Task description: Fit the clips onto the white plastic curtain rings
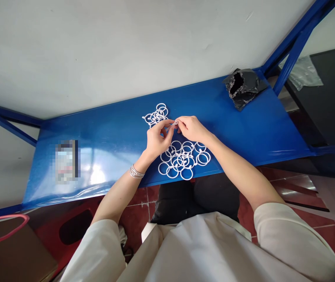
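Note:
My left hand (158,139) is closed, its thumb and fingertips pinching a small white plastic piece (175,123) that looks like part of a white ring. My right hand (191,128) meets it from the other side, fingers curled and closed on the same piece. Most of what they hold is hidden by the fingers. Just beyond my left hand lies a small pile of white rings (156,114), some with little knobs. A larger, overlapping heap of white rings (182,160) is spread on the near side, below both hands.
The rings lie on a blue tabletop (120,125) against a pale wall. At the back right sits a crumpled, torn black plastic bag (244,88). A blurred-out rectangular object (66,161) is at the left. Blue frame bars (293,58) rise at the right end.

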Demonstrator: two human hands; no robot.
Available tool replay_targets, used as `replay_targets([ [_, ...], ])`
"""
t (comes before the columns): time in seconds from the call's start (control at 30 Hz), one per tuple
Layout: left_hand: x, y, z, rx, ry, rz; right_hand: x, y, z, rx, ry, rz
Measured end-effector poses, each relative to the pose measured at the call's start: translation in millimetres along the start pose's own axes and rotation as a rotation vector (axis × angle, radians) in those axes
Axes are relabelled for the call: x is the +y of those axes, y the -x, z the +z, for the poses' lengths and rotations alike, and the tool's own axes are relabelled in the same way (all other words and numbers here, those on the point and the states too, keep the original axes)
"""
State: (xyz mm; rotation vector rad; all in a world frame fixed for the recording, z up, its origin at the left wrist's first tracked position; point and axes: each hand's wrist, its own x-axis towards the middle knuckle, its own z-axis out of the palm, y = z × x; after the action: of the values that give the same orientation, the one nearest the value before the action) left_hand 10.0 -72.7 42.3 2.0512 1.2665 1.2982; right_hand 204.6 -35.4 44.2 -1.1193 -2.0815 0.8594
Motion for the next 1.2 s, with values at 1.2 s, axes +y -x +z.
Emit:
replay_targets([
  [1.2, -6, -3, 3.8, -0.236, 0.161, -0.196, 9, -4, 7, 0.144, -0.547, 0.077],
])
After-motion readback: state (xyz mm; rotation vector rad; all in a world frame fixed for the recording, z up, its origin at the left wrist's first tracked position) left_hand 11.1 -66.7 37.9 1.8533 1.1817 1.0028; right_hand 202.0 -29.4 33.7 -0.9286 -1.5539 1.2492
